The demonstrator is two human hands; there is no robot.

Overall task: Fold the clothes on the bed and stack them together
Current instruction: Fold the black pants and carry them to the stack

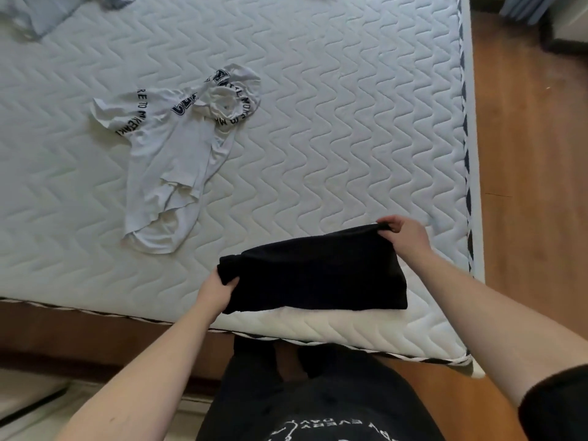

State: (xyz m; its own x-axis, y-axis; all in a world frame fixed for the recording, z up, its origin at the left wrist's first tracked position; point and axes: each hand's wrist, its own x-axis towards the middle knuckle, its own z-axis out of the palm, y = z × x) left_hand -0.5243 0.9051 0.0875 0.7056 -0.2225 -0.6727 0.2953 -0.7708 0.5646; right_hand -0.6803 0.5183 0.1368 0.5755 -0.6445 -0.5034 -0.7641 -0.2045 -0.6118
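A black garment (315,272), folded into a wide rectangle, lies near the front edge of the white quilted mattress (350,122). My left hand (216,291) grips its bunched left corner. My right hand (404,232) pinches its far right corner. A crumpled white T-shirt with dark lettering (171,157) lies unfolded on the mattress, to the left of and beyond the black garment. A pale blue garment (35,14) shows partly at the far left corner of the view.
The mattress ends at a striped edge (466,154) on the right, with wooden floor (534,186) beyond it. Its front edge runs just before my body. Dark furniture (563,23) stands at the far right.
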